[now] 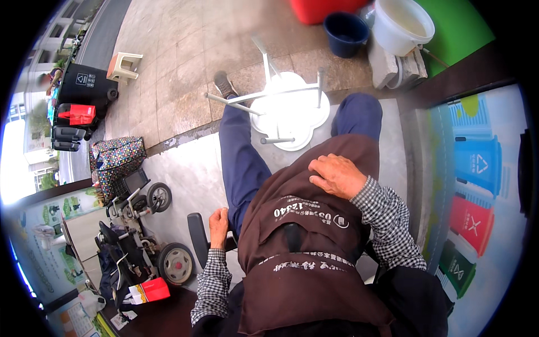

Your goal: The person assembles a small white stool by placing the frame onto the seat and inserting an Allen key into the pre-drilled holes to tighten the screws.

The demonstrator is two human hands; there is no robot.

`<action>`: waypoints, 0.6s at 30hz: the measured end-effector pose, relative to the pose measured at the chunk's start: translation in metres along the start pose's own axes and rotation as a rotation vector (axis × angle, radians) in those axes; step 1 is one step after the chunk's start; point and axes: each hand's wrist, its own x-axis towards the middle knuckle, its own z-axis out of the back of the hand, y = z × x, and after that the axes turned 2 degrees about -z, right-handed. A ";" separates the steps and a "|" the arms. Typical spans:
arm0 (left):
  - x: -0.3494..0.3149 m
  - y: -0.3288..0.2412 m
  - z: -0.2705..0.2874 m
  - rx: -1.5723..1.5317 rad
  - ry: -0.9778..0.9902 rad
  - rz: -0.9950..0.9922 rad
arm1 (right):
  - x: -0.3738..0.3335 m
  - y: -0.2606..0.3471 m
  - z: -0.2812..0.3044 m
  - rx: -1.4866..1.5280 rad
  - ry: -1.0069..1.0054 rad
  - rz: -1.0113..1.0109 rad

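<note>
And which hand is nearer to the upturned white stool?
Right: the right hand is over the brown apron, just short of the white stool; the left hand is farther back, by the armrest.

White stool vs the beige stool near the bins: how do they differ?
Pose: the white stool is upturned, legs pointing up; the beige stool appears to stand on its legs.
Seat: the white stool's is lobed like a flower; the beige stool's looks straight-edged.
Legs: the white stool's are thin grey tubes; the beige stool's are broader and pale.
Shared: both are on the ground, in neither hand.
</note>
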 end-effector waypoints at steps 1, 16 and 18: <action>-0.003 -0.004 0.007 -0.021 0.049 0.108 | 0.001 0.000 0.000 0.002 0.000 -0.001; -0.066 -0.037 -0.002 0.433 -0.158 -0.366 | -0.005 -0.001 -0.003 0.028 -0.038 0.016; -0.090 -0.053 -0.016 0.437 -0.223 -0.303 | -0.004 0.000 0.003 0.041 -0.017 0.022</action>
